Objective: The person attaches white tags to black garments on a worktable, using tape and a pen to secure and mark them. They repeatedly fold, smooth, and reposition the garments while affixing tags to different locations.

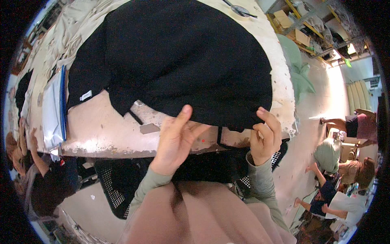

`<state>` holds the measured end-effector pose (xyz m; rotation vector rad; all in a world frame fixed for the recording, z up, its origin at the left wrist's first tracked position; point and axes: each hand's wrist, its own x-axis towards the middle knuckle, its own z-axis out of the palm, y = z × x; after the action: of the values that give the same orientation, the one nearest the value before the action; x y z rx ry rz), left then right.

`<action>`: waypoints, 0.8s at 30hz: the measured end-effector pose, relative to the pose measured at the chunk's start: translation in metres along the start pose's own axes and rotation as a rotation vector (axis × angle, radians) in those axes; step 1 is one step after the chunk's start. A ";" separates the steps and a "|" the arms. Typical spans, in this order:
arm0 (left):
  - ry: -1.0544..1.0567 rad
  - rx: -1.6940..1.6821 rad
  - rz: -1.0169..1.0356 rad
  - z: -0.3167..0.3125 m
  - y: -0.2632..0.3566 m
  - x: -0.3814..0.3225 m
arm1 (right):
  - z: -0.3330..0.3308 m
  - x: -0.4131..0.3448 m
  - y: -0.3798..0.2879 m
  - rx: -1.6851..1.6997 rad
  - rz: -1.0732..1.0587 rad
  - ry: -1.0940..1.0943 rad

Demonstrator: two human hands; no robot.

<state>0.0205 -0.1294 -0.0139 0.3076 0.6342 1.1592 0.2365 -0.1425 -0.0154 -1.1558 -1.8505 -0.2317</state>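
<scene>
A large black garment lies spread over the pale, worn tabletop. A small white label shows near its left edge. My left hand is at the garment's near edge, thumb over the cloth and fingers reaching beneath it. Whether the thumb presses on the cloth is not clear. At the near right corner my right hand pinches the garment's edge between thumb and fingers. A narrow black strip hangs down between my hands toward the table's front edge.
Left of the garment lies a white plastic package with a blue edge. Crumpled cream cloth covers the far left. A tape roll with a dark tool across it sits far right. Black perforated crates stand below the table. Other people work on both sides.
</scene>
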 end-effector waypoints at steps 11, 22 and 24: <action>0.191 -0.021 0.206 0.016 0.016 -0.005 | 0.009 0.011 0.008 -0.080 0.195 0.114; 0.038 0.056 0.289 -0.002 0.001 0.007 | -0.001 0.036 0.006 0.858 0.673 -0.241; 0.074 0.035 0.336 0.003 -0.007 0.006 | 0.004 0.038 0.001 0.818 0.701 -0.156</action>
<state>0.0289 -0.1260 -0.0174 0.4135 0.6854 1.4875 0.2297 -0.1162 0.0113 -1.1387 -1.3170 0.9441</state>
